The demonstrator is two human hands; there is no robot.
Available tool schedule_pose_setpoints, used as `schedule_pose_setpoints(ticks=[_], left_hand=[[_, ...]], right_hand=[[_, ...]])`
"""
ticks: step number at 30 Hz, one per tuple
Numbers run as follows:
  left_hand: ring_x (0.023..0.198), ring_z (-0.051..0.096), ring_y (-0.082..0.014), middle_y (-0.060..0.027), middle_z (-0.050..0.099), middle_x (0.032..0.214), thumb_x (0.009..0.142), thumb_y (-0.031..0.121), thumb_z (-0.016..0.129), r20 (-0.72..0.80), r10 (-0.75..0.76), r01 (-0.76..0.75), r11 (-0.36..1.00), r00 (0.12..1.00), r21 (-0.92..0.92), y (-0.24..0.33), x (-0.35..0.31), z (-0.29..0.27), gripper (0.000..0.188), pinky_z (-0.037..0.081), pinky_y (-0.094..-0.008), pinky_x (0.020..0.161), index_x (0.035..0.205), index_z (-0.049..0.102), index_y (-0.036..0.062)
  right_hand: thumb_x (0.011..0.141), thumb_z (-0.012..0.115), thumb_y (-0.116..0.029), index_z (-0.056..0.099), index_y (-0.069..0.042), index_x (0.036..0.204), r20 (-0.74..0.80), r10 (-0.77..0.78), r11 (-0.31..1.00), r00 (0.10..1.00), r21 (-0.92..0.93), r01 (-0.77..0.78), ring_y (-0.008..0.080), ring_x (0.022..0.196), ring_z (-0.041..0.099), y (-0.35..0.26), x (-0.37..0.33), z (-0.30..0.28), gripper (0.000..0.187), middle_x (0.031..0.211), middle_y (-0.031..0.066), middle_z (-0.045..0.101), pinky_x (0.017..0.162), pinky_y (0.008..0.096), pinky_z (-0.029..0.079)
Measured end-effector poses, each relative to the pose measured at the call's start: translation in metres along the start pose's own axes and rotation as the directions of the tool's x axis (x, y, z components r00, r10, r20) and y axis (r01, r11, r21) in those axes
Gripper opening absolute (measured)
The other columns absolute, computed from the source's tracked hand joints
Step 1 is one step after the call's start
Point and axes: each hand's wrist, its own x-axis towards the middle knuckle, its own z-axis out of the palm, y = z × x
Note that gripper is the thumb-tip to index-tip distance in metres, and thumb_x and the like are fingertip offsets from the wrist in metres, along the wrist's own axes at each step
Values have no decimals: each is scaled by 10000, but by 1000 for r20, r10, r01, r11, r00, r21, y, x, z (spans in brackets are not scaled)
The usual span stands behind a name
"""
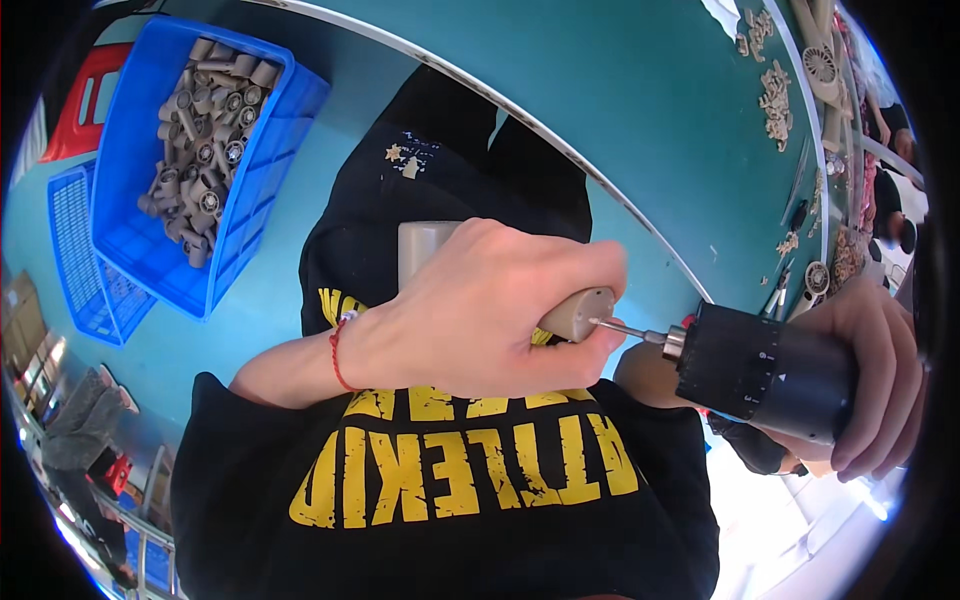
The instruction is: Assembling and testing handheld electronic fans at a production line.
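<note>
My left hand [490, 305] is wrapped round a taupe handheld fan [424, 246], whose wide round end sticks out beyond the knuckles. The end of its handle [578, 316] shows between thumb and forefinger, facing right. My right hand [870, 380] grips a black electric screwdriver [770, 365], held level. Its thin bit [625, 329] points left, and the tip meets the handle's end face. Whether a screw sits under the tip is too small to tell. My left fingers hide the middle of the fan.
At the left, a blue crate [270, 130] holds many taupe fan bodies, beside a blue basket [75, 250]. A red plastic stool [95, 95] stands behind. On the green table [640, 90] at the right lie small beige parts [775, 105], tools and a fan piece [817, 278].
</note>
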Motion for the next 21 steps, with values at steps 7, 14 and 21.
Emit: schedule_pose_setpoints(ticks=[7,14,21], left_hand=[[467,510,-198,-32,534,595,633,97,600,99,-94,85,993,991,83,1,7,5,154,405,-269,442,765,530,58],[476,524,-218,-39,527,589,625,96,599,194,-183,170,982,964,78,9,7,6,172,406,-282,441,774,519,66],[471,510,-231,-46,520,590,623,95,613,192,-177,167,984,965,65,7,0,12,197,390,-294,440,791,515,61]], right_hand=[[781,610,-99,602,-52,759,114,-177,983,978,69,170,184,592,648,23,-12,-23,53,711,93,644,563,278,578],[721,673,-60,608,-36,798,247,-347,934,905,173,311,200,656,661,43,-14,-36,104,777,112,653,620,295,588],[661,736,-22,615,-20,838,353,-506,859,787,295,419,217,720,674,55,-18,-33,214,843,130,663,676,312,598]])
